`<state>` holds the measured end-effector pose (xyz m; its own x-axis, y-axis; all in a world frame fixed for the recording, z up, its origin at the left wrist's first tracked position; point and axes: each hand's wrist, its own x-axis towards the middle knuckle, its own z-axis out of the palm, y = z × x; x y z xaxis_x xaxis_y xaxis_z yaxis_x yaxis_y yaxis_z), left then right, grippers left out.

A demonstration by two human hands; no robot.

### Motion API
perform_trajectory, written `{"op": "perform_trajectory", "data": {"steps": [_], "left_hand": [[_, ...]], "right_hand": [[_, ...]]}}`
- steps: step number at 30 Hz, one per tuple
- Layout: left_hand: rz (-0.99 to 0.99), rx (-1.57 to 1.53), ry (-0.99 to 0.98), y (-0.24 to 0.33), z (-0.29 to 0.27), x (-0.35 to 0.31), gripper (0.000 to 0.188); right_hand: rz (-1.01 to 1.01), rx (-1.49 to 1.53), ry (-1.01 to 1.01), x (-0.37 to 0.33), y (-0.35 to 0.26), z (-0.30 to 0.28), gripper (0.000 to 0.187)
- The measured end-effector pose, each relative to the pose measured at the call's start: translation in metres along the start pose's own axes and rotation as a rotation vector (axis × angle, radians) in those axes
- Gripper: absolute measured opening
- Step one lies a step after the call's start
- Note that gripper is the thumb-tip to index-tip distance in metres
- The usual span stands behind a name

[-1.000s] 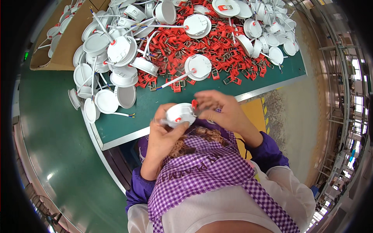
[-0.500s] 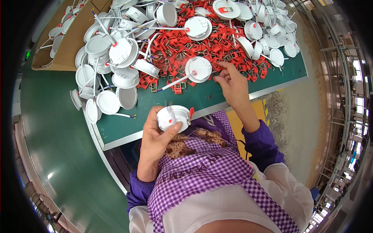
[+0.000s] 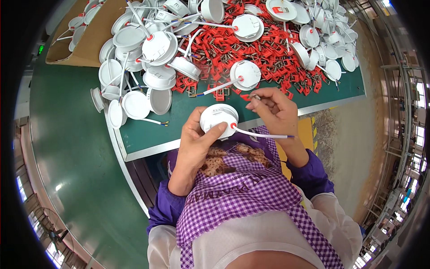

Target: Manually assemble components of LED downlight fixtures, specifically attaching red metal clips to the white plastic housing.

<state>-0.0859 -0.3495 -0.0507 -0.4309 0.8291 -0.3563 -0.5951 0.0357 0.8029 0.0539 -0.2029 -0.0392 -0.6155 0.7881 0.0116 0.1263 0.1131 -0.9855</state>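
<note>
Head view: where is the white round unit [image 3: 222,114] found, and how is it held?

It is held in the left hand [image 3: 196,140], over the near edge of the worktop [image 3: 154,140]. The thumb is laid flat on the upper face, and the fingers are closed around the rim; their tips are hidden below.

Why is it held in this way?

A firm pinch seems to be given, while the right part of the rim is left uncovered. The cable side is turned up, so the white cable [image 3: 262,133] is not squeezed. Its end is seen over the right wrist; whether the wrist is touched cannot be told.

And the right hand [image 3: 283,112]?

A red clip [image 3: 246,97] with a metal part is pinched narrowly between its thumb and forefinger, near the unit but apart from it. For such a small piece, probably only the fingertips are needed.

How are the other things placed?

The red clip pile [image 3: 273,56] is heaped in the middle, presumably for easy reach. More white units [image 3: 157,47] are crowded on both sides.
</note>
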Motion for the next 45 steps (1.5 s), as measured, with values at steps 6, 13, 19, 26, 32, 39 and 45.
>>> {"op": "perform_trajectory", "data": {"steps": [6, 13, 19, 26, 32, 39, 45], "left_hand": [[0.011, 0.144, -0.031, 0.003, 0.003, 0.003, 0.028], [0.090, 0.313, 0.015, 0.005, 0.006, 0.003, 0.026], [0.163, 0.486, 0.071, 0.000, 0.010, 0.004, 0.026], [0.242, 0.721, 0.121, 0.000, 0.013, 0.003, 0.027], [0.291, 0.771, 0.066, 0.004, 0.012, 0.004, 0.028], [0.256, 0.647, -0.084, 0.005, 0.007, 0.001, 0.026], [0.240, 0.640, -0.129, 0.013, 0.008, -0.003, 0.025]], "right_hand": [[-0.236, -0.259, -0.199, 0.001, -0.017, 0.007, 0.016], [-0.255, -0.399, -0.315, -0.009, -0.026, 0.006, 0.014], [-0.339, -0.493, -0.251, -0.018, -0.024, 0.011, 0.017], [-0.369, -0.534, -0.249, -0.020, -0.022, 0.016, 0.017], [-0.367, -0.550, -0.255, -0.018, -0.016, 0.013, 0.018], [-0.086, -0.282, -0.192, -0.022, -0.019, 0.010, 0.036], [-0.113, -0.337, -0.235, -0.020, -0.028, 0.006, 0.046]]}}
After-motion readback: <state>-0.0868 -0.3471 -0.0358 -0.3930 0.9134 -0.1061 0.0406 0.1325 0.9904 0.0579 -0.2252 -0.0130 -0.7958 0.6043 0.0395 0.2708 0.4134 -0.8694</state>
